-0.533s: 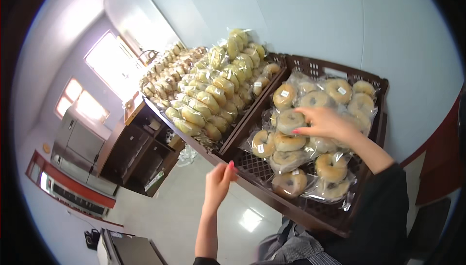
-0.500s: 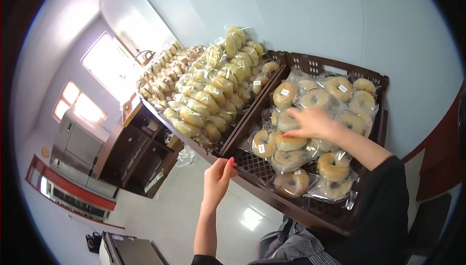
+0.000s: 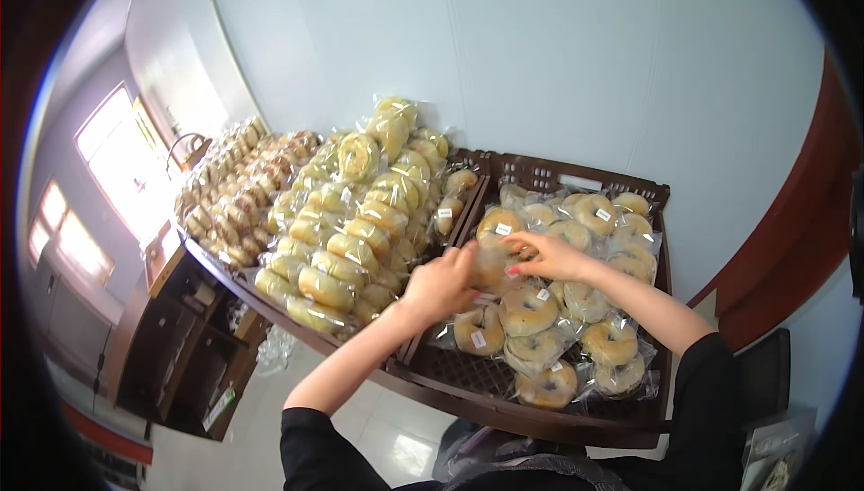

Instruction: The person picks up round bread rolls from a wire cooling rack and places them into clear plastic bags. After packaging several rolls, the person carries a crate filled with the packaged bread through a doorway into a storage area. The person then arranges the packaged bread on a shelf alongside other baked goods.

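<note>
A bagged bagel (image 3: 493, 268), smeared by motion, is between my two hands above the right-hand brown crate (image 3: 454, 389). My right hand (image 3: 547, 257) pinches its upper right side, with thumb and fingers bent. At its left edge my left hand (image 3: 439, 288) curls against the bag; those fingertips are partly blurred. Below them in the crate lie more bagels in clear bags, among them a labelled bagel (image 3: 528, 311), a bagel with a white sticker (image 3: 479, 329) and a bagel near the front (image 3: 547, 386).
Left of the crate, greenish bagged bagels (image 3: 326, 288) are piled high in rows, with browner bagged breads (image 3: 236, 198) beyond. A pale wall (image 3: 549, 59) stands behind. A dark wooden shelf unit (image 3: 180, 347) is at lower left, above a tiled floor (image 3: 360, 428).
My left hand has moved up and right from the crate's front edge to meet my right hand. A bagel is now lifted between them. The view has shifted, showing more of the left pile.
</note>
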The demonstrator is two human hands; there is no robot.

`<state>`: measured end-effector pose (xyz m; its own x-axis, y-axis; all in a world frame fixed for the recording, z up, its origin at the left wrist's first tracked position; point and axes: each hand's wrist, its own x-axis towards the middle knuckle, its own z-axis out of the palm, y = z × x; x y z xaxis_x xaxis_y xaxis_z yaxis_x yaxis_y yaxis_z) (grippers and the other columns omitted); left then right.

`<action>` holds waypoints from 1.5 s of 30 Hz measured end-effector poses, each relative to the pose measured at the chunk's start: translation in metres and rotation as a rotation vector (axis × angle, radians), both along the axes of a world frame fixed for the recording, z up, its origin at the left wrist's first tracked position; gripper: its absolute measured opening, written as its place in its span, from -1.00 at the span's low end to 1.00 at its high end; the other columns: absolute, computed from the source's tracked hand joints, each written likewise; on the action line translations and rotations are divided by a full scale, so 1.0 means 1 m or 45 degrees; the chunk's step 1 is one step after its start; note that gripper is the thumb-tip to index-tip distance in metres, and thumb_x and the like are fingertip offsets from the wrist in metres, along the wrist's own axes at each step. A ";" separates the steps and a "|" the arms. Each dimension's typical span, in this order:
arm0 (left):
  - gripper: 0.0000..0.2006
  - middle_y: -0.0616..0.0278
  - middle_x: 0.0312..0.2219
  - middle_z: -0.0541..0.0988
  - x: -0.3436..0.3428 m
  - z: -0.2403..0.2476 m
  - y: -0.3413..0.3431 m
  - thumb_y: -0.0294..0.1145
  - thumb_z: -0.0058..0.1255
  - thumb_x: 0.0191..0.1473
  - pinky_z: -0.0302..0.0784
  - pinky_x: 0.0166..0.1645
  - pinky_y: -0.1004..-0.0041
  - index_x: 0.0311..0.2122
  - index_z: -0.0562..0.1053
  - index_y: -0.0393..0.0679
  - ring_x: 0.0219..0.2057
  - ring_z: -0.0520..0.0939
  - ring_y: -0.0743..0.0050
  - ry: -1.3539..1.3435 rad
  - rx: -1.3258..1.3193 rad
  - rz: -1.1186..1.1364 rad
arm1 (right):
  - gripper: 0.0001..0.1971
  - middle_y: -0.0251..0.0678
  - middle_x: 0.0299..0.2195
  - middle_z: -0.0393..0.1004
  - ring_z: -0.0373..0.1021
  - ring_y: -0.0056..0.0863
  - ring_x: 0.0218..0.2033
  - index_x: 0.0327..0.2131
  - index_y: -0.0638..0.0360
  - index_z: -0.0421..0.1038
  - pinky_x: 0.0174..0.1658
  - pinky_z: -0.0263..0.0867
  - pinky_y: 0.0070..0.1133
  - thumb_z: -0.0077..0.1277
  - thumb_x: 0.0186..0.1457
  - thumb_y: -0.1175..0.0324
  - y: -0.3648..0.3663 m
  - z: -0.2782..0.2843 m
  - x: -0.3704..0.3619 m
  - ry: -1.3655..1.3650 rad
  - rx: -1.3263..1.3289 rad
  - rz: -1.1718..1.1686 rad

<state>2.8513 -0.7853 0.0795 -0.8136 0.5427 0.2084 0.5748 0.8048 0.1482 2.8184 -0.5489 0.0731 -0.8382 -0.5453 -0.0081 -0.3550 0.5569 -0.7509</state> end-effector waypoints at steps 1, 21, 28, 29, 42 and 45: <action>-0.20 -0.01 -0.29 0.43 -0.012 0.012 -0.003 -0.17 0.14 -0.23 0.48 -0.34 0.27 0.10 0.04 -0.21 -0.36 0.54 0.09 -0.001 -0.278 0.145 | -0.38 -0.11 -0.07 0.28 0.26 -0.28 -0.06 0.04 0.03 0.15 -0.05 0.21 -0.47 0.09 -0.12 0.12 0.006 -0.010 -0.014 0.189 0.069 -0.074; -0.66 -0.15 -0.22 0.45 -0.170 -0.033 -0.029 -0.48 -0.21 -0.09 0.40 -0.10 0.24 -0.13 0.39 -0.25 -0.17 0.49 0.02 -0.560 -0.545 -0.010 | -0.19 -0.28 -0.20 0.21 0.15 -0.30 -0.08 0.06 -0.09 0.06 0.01 0.09 -0.42 0.21 -0.36 0.47 -0.065 -0.007 -0.049 0.716 0.000 -0.064; -0.87 -0.04 -0.62 0.48 -0.056 0.090 -0.046 -0.50 -0.05 -0.18 0.50 -0.42 0.28 -0.45 0.34 -0.29 -0.48 0.56 0.03 0.118 -0.210 -0.047 | -0.49 -0.26 -0.21 0.17 0.17 -0.30 -0.09 -0.26 0.07 0.23 -0.04 0.16 -0.47 0.19 -0.41 0.53 -0.151 -0.036 -0.049 0.588 -0.427 0.629; -0.86 -0.02 -0.62 0.48 -0.037 0.082 -0.058 -0.50 -0.10 -0.13 0.46 -0.44 0.23 -0.40 0.31 -0.29 -0.50 0.54 -0.01 0.098 -0.202 -0.119 | -0.47 -0.25 -0.23 0.18 0.18 -0.30 -0.10 -0.25 0.10 0.21 -0.06 0.15 -0.47 0.21 -0.40 0.50 -0.164 -0.049 -0.048 0.489 -0.450 0.589; -0.42 -0.21 -0.35 0.45 -0.006 -0.088 -0.078 -0.29 -0.06 -0.04 0.51 -0.40 0.40 0.03 0.07 -0.38 -0.44 0.58 0.08 -0.128 -0.552 0.490 | -0.30 -0.04 0.02 0.10 0.03 -0.11 0.08 -0.02 0.06 0.16 0.00 0.04 -0.26 0.06 -0.20 -0.12 -0.103 -0.064 -0.027 0.598 0.450 0.419; -0.38 -0.17 -0.40 0.47 -0.019 -0.084 -0.079 -0.34 0.07 -0.16 0.50 -0.38 0.32 -0.01 0.09 -0.35 -0.43 0.57 0.04 -0.113 -0.415 0.450 | -0.12 0.05 -0.06 0.16 0.13 -0.08 -0.02 0.03 0.21 0.10 -0.02 0.09 -0.29 0.06 -0.29 -0.20 -0.088 -0.084 0.010 0.435 0.657 0.357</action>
